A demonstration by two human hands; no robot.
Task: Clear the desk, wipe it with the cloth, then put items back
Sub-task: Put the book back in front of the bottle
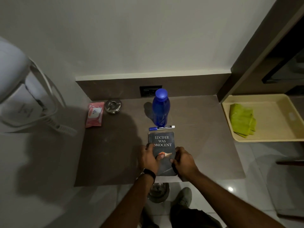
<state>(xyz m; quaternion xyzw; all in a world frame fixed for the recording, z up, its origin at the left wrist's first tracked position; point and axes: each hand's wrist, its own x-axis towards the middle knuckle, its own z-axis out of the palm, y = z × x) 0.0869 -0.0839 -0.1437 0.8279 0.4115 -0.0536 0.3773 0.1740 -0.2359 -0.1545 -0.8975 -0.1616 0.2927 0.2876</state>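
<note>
A dark paperback book (162, 142) lies flat near the front edge of the brown desk (205, 137). My left hand (148, 159) grips its left side, thumb across the cover, and my right hand (184, 160) grips its right side. Just behind the book lies a blue marker (162, 128), and behind that stands a blue water bottle (160, 107). A pink wipes pack (95, 114) and a round steel ashtray (113, 106) sit at the back left. A folded green cloth (241, 120) rests in a beige tray (279, 102) to the right.
A white wall-mounted appliance (21, 89) with a coiled cord hangs at the left. A power socket (148, 91) is set in the back panel. A dark cabinet (263, 55) rises at the right. Below the desk edge stand a steel bin (158, 192) and my shoe.
</note>
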